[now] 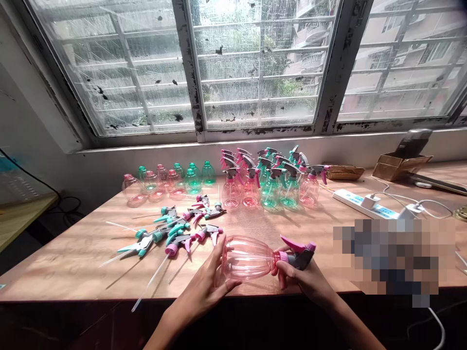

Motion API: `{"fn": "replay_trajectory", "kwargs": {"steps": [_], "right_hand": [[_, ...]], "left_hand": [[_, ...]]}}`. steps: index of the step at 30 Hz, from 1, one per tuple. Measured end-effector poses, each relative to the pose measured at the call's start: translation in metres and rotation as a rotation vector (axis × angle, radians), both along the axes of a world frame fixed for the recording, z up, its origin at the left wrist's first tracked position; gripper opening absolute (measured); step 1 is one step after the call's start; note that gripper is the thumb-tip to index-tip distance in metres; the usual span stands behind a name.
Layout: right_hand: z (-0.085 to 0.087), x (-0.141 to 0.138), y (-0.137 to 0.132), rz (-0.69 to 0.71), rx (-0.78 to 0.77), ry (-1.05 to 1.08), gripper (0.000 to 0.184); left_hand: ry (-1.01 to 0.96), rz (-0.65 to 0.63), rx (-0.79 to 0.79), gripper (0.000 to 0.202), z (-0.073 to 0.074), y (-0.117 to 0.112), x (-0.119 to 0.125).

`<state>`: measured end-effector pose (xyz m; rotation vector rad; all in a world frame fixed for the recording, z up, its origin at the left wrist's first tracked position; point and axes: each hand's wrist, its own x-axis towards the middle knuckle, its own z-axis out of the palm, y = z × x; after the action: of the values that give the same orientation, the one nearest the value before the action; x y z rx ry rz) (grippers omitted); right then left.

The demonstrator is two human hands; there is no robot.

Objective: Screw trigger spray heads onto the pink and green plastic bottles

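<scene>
A clear pink spray bottle [248, 258] lies sideways in the air above the table's front edge, its base to the left. Around that base, my left hand [215, 274] is closed. On the bottle's neck sits a trigger spray head [299, 253] with a pink collar and grey body. My right hand [297, 274] grips the spray head and collar. Left of my hands lies a pile of loose trigger spray heads [175, 231], pink and teal, with thin dip tubes. One tube sticks out past the table's front edge.
Headless pink and green bottles [192, 182] stand at the back left of the wooden table [73, 257]. Bottles with spray heads fitted [271, 192] stand at the back middle. To the right are a white power strip [365, 204] with cables, a cardboard box [399, 165] and a blurred-out patch.
</scene>
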<state>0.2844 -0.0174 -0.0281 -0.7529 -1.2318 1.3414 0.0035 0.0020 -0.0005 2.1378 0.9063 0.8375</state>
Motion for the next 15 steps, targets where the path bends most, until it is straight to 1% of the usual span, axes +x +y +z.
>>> {"fn": "replay_trajectory", "kwargs": {"steps": [3,6,11,15], "right_hand": [[0.0,0.0,0.0,0.005,0.009,-0.004,0.028],[0.0,0.0,0.0,0.002,0.013,-0.009,0.028],[0.0,-0.001,0.0,-0.011,-0.012,-0.012,0.032],[0.003,-0.001,-0.001,-0.015,-0.02,-0.018,0.034]], "left_hand": [[-0.053,0.002,-0.036,0.098,0.005,-0.003,0.001],[-0.048,0.001,-0.059,0.101,0.006,-0.004,0.0],[0.052,0.04,0.01,0.094,-0.001,-0.002,-0.002],[0.068,0.05,0.049,0.093,-0.004,0.001,-0.002]]}}
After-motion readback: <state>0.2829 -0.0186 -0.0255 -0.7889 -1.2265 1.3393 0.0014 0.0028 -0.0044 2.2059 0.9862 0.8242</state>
